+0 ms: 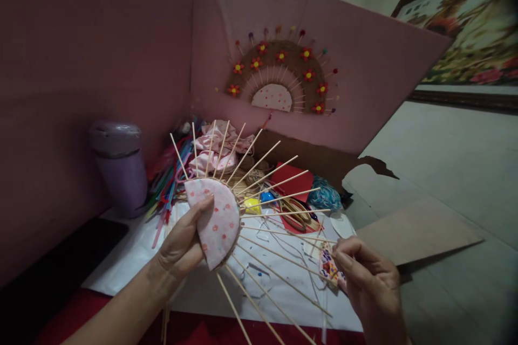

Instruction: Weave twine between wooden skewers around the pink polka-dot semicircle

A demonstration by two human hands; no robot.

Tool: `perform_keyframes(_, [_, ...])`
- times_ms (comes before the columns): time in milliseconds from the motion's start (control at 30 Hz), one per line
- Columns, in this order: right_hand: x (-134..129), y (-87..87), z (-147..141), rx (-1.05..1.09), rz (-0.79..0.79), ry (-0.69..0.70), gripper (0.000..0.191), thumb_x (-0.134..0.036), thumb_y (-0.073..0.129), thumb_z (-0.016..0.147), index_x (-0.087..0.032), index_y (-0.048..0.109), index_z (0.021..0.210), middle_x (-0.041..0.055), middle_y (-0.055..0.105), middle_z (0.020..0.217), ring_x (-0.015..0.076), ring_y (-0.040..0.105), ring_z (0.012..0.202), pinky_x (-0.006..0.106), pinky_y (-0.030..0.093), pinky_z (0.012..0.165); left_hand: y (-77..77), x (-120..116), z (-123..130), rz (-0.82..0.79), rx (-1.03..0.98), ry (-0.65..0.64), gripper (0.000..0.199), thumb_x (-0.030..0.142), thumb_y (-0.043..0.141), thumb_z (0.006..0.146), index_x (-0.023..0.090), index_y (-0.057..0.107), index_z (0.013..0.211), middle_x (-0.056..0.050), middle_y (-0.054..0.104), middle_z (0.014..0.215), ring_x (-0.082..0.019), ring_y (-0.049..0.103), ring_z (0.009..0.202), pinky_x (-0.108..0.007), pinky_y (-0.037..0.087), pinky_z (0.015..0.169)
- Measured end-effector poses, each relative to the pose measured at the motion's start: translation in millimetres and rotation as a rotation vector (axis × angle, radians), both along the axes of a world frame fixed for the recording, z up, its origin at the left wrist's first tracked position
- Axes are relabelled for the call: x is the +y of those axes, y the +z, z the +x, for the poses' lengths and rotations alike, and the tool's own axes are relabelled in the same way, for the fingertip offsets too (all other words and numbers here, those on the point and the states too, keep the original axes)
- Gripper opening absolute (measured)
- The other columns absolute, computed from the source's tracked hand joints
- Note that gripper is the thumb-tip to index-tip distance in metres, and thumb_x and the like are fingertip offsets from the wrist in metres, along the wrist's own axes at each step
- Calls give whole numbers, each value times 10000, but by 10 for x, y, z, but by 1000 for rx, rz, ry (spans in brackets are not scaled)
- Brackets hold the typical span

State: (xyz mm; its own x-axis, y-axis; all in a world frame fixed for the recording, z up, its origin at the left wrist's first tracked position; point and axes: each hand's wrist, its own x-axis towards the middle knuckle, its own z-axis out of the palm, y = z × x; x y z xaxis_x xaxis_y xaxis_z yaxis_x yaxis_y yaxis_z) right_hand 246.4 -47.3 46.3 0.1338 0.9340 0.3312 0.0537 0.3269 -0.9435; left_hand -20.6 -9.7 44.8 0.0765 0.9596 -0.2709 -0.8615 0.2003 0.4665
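Note:
A half-circle covered in pink flowered cloth has several thin wooden sticks fanning out from its curved edge. My left hand grips this half-circle, thumb on the cloth face and fingers behind it. Over on the right, my right hand is closed in a pinch at the tip of one stick. Whether it holds that stick or a thin strand beside it, I cannot tell. Below the pinch, a patterned scrap lies on the white sheet.
A finished-looking fan with red flowers hangs on the pink board. Behind the sticks lie crumpled pink cloth, pipe cleaners, scissors, red sheets and blue yarn. A purple tumbler stands left.

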Motion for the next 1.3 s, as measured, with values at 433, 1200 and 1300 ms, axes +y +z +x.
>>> perform_keyframes(433, [125, -26, -17, 104, 140, -176, 160, -263, 640, 683, -152, 540, 627, -50, 373, 501, 65, 333, 449, 199, 249, 407, -24, -2, -23, -12, 2, -56, 159, 129, 559, 743, 119, 621, 890, -88, 710, 766, -204, 667, 676, -338, 546, 662])
perform_keyframes(1200, [376, 194, -835, 139, -306, 653, 215, -363, 659, 659, -162, 595, 617, -10, 516, 581, 96, 440, 515, 239, 339, 499, -98, -63, 6, -36, 206, -257, 120, 142, 586, 715, 97, 673, 784, -82, 708, 702, -184, 649, 586, -273, 527, 563])
perform_keyframes(1300, [436, 130, -877, 249, -368, 673, 196, -346, 679, 626, -168, 603, 658, -7, 518, 614, 97, 429, 518, 238, 319, 489, -120, -67, 11, -20, 216, -273, 139, 146, 573, 728, 90, 673, 806, -93, 707, 705, -194, 653, 609, -277, 526, 580])
